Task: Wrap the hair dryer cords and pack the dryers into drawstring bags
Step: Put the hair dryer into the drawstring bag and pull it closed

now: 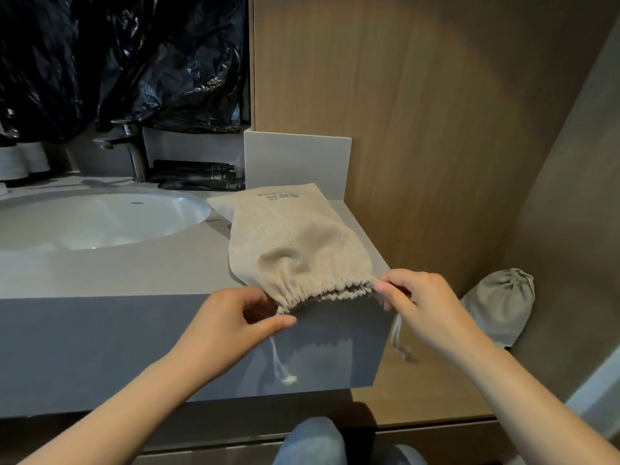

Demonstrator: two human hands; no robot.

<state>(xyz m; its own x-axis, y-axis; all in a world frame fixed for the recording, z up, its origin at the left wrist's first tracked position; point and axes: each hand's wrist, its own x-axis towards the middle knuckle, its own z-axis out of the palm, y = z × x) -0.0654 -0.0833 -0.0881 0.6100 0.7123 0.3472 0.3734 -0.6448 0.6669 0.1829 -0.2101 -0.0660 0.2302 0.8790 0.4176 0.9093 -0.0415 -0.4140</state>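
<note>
A beige drawstring bag lies on the grey counter, bulging with something hidden inside, its gathered mouth at the counter's front edge. My left hand pinches the left end of the gathered mouth. My right hand pinches the right end. A white drawstring end hangs below my left hand, and another drawstring end hangs below my right hand. No hair dryer is visible.
A second, grey drawstring bag, closed and full, sits on the wooden shelf at the lower right. A white sink and faucet are at left, with dark sachets behind. Black plastic hangs above. Wood panels stand at right.
</note>
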